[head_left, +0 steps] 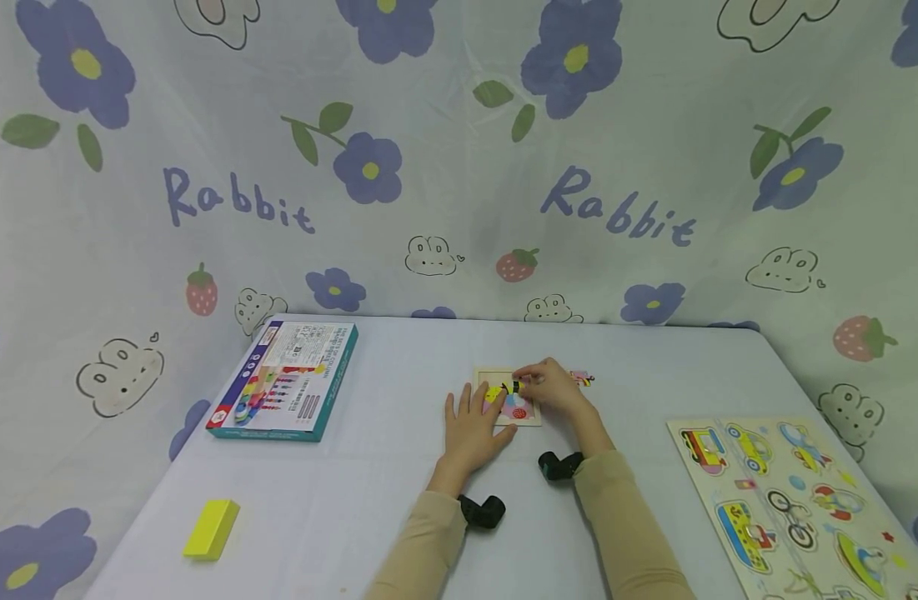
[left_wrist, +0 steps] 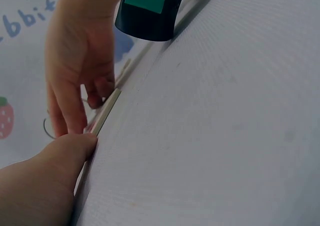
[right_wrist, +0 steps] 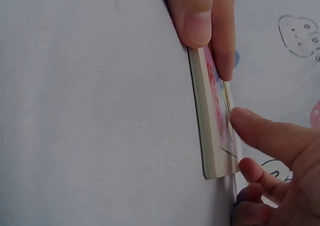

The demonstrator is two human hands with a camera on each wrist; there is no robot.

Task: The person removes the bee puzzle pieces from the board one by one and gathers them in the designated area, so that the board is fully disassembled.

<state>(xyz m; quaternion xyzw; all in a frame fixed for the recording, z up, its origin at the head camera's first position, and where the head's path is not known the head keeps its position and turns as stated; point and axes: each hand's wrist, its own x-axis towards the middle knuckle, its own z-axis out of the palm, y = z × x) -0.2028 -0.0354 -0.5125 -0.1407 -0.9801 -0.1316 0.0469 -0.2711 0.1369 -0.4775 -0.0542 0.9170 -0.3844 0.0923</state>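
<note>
A small wooden jigsaw board (head_left: 529, 421) with a light frame and a colourful picture lies flat on the table's far half. My left hand (head_left: 469, 427) rests on its left side with fingers spread and straight. In the right wrist view the left thumb lies along the board's edge (right_wrist: 201, 113). From the right, my right hand (head_left: 554, 390) reaches over the board, its fingertips pinching a small yellow-and-black puzzle piece (head_left: 515, 387) at the picture's surface. The left wrist view shows this hand (left_wrist: 82, 61) with fingers pointing down; the piece is hidden there.
Just right of the board, partly behind the right hand, lies a pink puzzle piece (head_left: 581, 378). A boxed toy set (head_left: 293, 375) is at the far left, a yellow block (head_left: 212, 530) at the near left. A vehicle puzzle board (head_left: 785, 467) covers the right side.
</note>
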